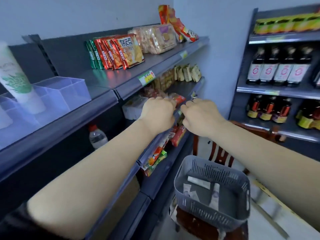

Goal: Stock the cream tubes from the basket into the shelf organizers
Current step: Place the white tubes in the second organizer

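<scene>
Both hands, left hand [158, 112] and right hand [201, 116], are hovering curled and seemingly empty mid-frame, while cream tubes [199, 183] are lying flat in the basket [183, 172] at lower right, nearer the right one.

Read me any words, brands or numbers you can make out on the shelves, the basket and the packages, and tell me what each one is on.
Front snack packet, top shelf: large Chinese characters, too blurred to quote with confidence.
White tube with green leaves in the clear organizer: faint lettering, unreadable.
Shelf-edge price tags: too blurred.
Dark bottles, right shelving: red circular emblem, text too small.
Tubes in the grey basket: print unreadable.
</scene>
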The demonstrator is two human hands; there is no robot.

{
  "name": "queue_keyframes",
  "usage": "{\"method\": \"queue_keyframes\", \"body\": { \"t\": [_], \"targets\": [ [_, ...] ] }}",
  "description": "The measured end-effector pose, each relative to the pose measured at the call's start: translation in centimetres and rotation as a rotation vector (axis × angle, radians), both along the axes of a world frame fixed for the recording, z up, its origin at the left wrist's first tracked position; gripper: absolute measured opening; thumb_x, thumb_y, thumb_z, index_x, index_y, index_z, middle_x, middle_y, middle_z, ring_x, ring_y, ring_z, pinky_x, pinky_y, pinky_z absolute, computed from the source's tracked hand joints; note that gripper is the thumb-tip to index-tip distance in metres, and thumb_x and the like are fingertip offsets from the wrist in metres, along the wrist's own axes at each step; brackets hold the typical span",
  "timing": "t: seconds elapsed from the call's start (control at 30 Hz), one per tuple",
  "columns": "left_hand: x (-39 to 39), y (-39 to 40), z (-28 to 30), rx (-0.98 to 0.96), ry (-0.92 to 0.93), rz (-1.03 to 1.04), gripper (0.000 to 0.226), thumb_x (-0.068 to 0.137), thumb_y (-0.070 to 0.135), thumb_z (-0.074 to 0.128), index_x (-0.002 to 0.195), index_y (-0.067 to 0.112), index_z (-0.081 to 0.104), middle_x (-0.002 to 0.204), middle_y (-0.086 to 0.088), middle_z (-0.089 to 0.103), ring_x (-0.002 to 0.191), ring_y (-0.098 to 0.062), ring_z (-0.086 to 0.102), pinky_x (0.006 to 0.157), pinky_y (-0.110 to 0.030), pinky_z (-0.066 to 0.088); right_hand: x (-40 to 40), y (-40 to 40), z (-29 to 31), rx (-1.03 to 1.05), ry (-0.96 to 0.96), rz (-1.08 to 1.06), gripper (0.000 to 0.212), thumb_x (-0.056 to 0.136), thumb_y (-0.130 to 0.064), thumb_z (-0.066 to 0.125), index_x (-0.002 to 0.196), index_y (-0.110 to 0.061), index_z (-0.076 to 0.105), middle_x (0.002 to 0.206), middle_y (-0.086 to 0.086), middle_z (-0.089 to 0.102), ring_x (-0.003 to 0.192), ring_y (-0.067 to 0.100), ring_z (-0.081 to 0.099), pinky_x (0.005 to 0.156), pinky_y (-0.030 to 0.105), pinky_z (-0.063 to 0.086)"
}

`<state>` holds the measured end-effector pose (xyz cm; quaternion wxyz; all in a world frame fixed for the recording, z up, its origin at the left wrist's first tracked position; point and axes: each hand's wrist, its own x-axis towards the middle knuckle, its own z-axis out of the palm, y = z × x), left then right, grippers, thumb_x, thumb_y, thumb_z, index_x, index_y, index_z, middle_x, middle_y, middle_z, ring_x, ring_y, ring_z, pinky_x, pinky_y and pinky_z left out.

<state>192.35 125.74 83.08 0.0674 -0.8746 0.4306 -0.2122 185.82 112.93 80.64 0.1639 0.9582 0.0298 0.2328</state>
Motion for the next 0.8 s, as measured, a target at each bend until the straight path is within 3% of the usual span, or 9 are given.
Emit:
{"method": "queue_keyframes", "body": {
  "t": [0.1,0.27,0.33,0.43,0.5,0.63,0.73,0.8],
  "targets": [
    [-0.8,-4.2,-3.1,0.036,0.08,-0.02,0.031,0.09,0.02,0.043,0.117,0.008,0.052,0.115,-0.011,0.057,0.107,-0.032,0.053,0.073,-0.033,0.035,-1.4,-3.9,-3.2,0.035,0.059,-0.021,0.03,0.04,-0.016,0.081,0.058,-0.006,0.058,0.054,0.009,0.057,0.047,0.026,0.056,0.048,0.021,0.023],
    [-0.9,-9.3,-9.2,0.068,0.164,-0.062,0.023,0.088,0.021,0.045,0.105,0.008,0.054,0.11,-0.011,0.057,0.103,-0.033,0.054,0.07,-0.034,0.033,-3.4,-9.2,-9.0,0.076,0.24,-0.097,0.02,0.067,-0.019,0.068,0.08,-0.005,0.061,0.078,0.011,0.064,0.072,0.032,0.06,0.054,0.029,0.029],
    [-1.1,-10.9,-11.8,0.088,0.212,-0.067,0.023,0.087,0.02,0.046,0.105,0.008,0.053,0.11,-0.01,0.057,0.103,-0.033,0.053,0.07,-0.033,0.03,-4.3,-11.0,-11.2,0.121,0.289,-0.122,0.02,0.066,-0.017,0.067,0.079,-0.003,0.062,0.078,0.014,0.065,0.07,0.032,0.061,0.053,0.029,0.034],
    [-1.1,-12.6,-15.9,0.136,0.276,-0.07,0.029,0.087,0.02,0.047,0.113,0.009,0.054,0.112,-0.009,0.057,0.102,-0.031,0.055,0.068,-0.033,0.029,-5.2,-12.9,-15.2,0.161,0.378,-0.18,0.022,0.084,-0.019,0.052,0.101,-0.005,0.058,0.103,0.014,0.065,0.092,0.032,0.06,0.067,0.035,0.044],
    [-0.9,-13.4,-18.5,0.168,0.364,-0.051,0.026,0.088,0.021,0.048,0.111,0.011,0.055,0.111,-0.008,0.057,0.103,-0.03,0.054,0.07,-0.033,0.032,-5.6,-13.9,-17.7,0.214,0.453,-0.211,0.025,0.09,-0.022,0.044,0.111,-0.009,0.052,0.111,0.009,0.06,0.101,0.029,0.056,0.068,0.034,0.039],
    [0.3,-14.0,-23.2,0.188,0.577,0.014,0.027,0.087,0.024,0.05,0.111,0.014,0.056,0.115,-0.006,0.058,0.106,-0.029,0.054,0.082,-0.038,0.043,-5.7,-16.0,-22.5,0.482,0.514,-0.388,0.021,0.091,-0.028,0.044,0.104,-0.013,0.051,0.108,0.006,0.06,0.099,0.026,0.057,0.064,0.028,0.036],
    [1.8,-14.5,-26.9,0.192,0.727,0.055,0.019,0.088,0.022,0.05,0.103,0.014,0.055,0.112,-0.008,0.059,0.101,-0.03,0.056,0.076,-0.036,0.044,-5.5,-17.2,-26.4,0.646,0.57,-0.515,0.009,0.089,-0.026,0.044,0.091,-0.017,0.047,0.1,0.005,0.061,0.082,0.022,0.054,0.055,0.026,0.032],
    [2.9,-14.9,-29.6,0.178,0.826,0.085,0.003,0.088,0.021,0.049,0.09,0.018,0.048,0.106,-0.006,0.058,0.092,-0.027,0.056,0.069,-0.033,0.039,-5.3,-17.5,-28.7,0.747,0.613,-0.584,0.01,0.089,-0.023,0.045,0.093,-0.016,0.051,0.097,0.005,0.061,0.077,0.021,0.05,0.058,0.026,0.032]
  ]
}}
